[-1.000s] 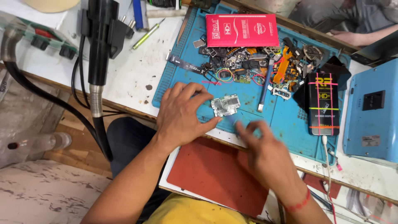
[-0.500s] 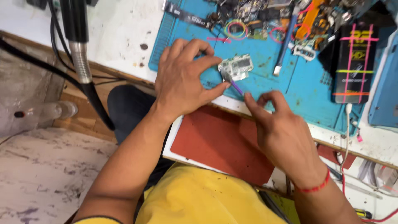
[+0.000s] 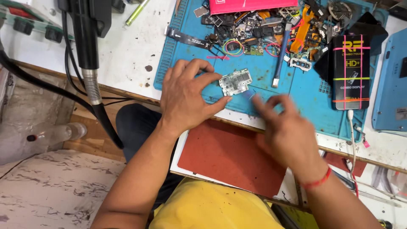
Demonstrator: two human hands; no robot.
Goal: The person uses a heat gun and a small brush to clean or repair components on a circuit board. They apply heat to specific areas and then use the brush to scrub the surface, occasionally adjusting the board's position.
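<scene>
Left hand (image 3: pixel 184 99) pinches small silvery circuit board (image 3: pixel 235 82) flat.

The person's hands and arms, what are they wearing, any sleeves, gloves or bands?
Both forearms are bare, with no sleeves in view and no gloves. The right hand has a thin red thread band around its wrist. The left hand shows no band, watch or ring.

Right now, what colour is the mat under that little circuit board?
Blue; the mat under the circuit board shows clearly in the head view.
</scene>
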